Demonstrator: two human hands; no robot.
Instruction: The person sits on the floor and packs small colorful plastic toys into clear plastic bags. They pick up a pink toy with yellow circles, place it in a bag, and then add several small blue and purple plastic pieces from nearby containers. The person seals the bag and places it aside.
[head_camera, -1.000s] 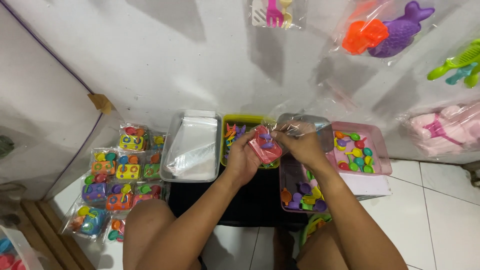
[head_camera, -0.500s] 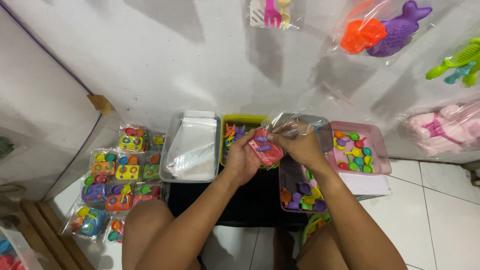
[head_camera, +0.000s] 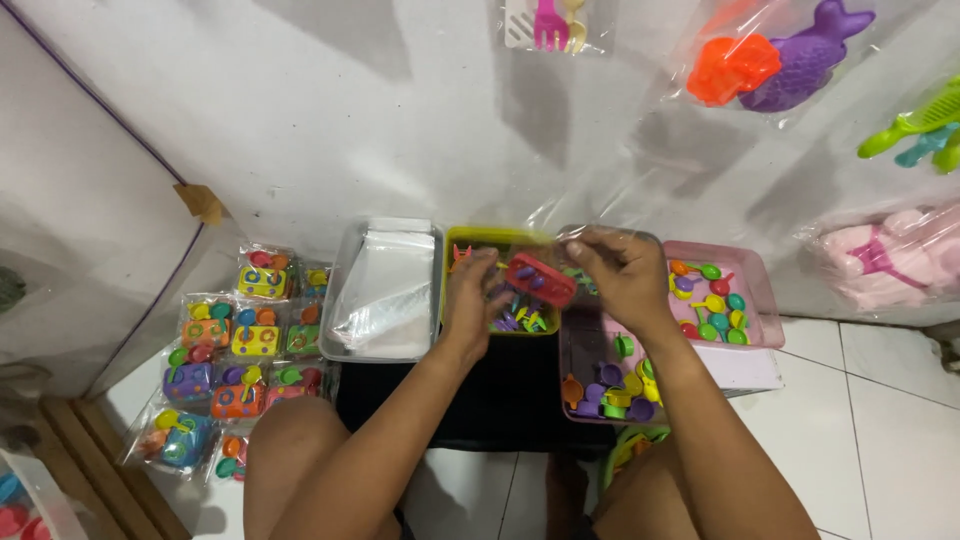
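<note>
Clear plastic of a bag (head_camera: 585, 238) is hard to make out around the red toy (head_camera: 541, 279), and the small pieces in the green tray (head_camera: 458, 240) are partly hidden by the left hand (head_camera: 474, 300). The toy is held above that tray, between both hands. It is pinched by the left fingers (head_camera: 488, 262), while the bag's edge is gripped by the fingers of the right hand (head_camera: 624, 275); both forearms are reached forward from the knees.

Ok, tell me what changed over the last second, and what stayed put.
Little moved. Both hands stay together over the trays: the left hand keeps its hold on the red toy piece, which now sits a bit lower and clear of the right hand; that hand keeps pinching the clear bag. The green tray, metal tray, pink tray and packed toy bags lie unchanged.
</note>
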